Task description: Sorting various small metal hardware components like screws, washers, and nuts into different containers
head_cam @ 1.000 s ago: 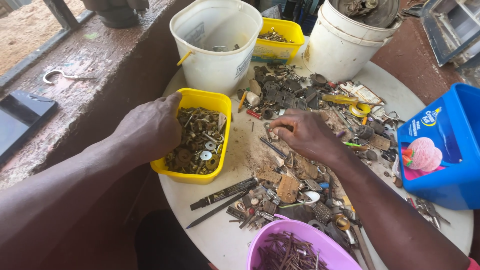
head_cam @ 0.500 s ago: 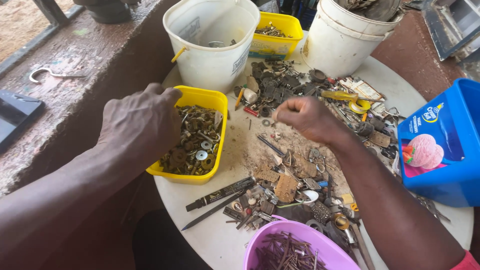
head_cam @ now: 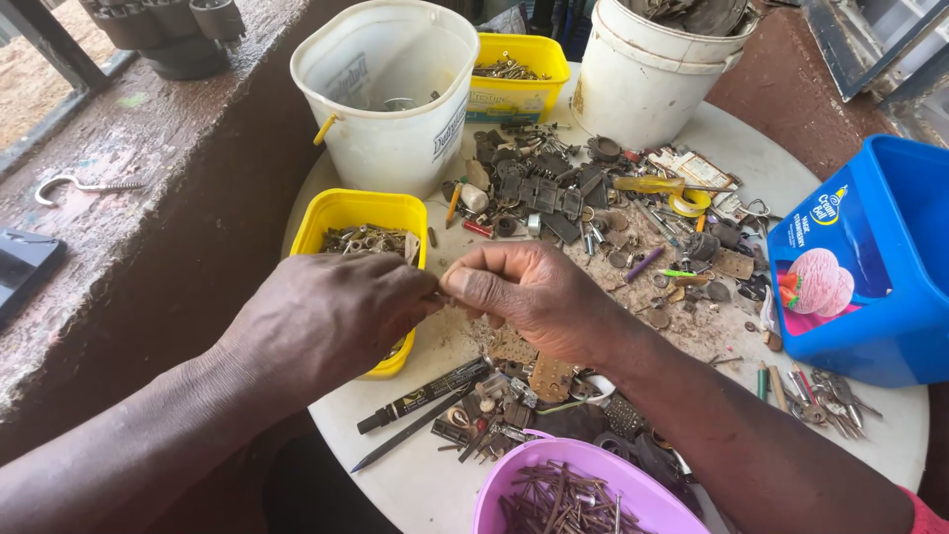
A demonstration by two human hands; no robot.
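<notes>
1. We see the left hand (head_cam: 321, 321) has left the yellow tub (head_cam: 361, 213) of small metal parts, which it covered a moment ago, and met the right hand (head_cam: 529, 292) above the white round table (head_cam: 415, 485).
2. The right hand has risen from the scrap pile (head_cam: 593, 218).
3. Both hands' fingertips are pressed together, pinching one tiny piece between them; we cannot tell what it is.
4. Nearby: white bucket (head_cam: 390, 94), blue tub (head_cam: 880, 267), purple bowl of nails (head_cam: 573, 494), black marker (head_cam: 425, 394).
5. The left hand hides part of the yellow tub.
</notes>
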